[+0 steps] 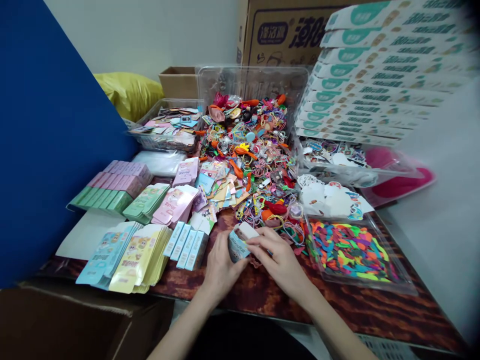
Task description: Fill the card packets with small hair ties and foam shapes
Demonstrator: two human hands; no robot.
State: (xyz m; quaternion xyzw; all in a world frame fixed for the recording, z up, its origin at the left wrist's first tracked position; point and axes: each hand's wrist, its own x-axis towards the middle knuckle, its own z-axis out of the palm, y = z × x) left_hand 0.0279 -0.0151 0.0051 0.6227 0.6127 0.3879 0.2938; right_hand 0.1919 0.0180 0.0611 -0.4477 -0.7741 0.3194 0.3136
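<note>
A small printed cardboard box (238, 243), pale blue with a white flap, sits between my hands above the table. My left hand (221, 267) holds it from below and the side, and my right hand (279, 257) pinches its top end. Just left of my hands stand several similar blue boxes (185, 245). Beyond my fingertips spreads a mixed heap of rubber bands, balloons and small trinkets (249, 155). A clear tray of multicoloured foam shapes (350, 252) lies to the right of my right hand.
Flat printed packets (127, 255) and pink-and-green boxes (112, 185) fill the left of the wood-grain table (360, 310). A clear tray of cards (167, 125) stands behind them. A blue panel (48, 135) rises at left, and stacked flat cartons (382, 70) tower at right.
</note>
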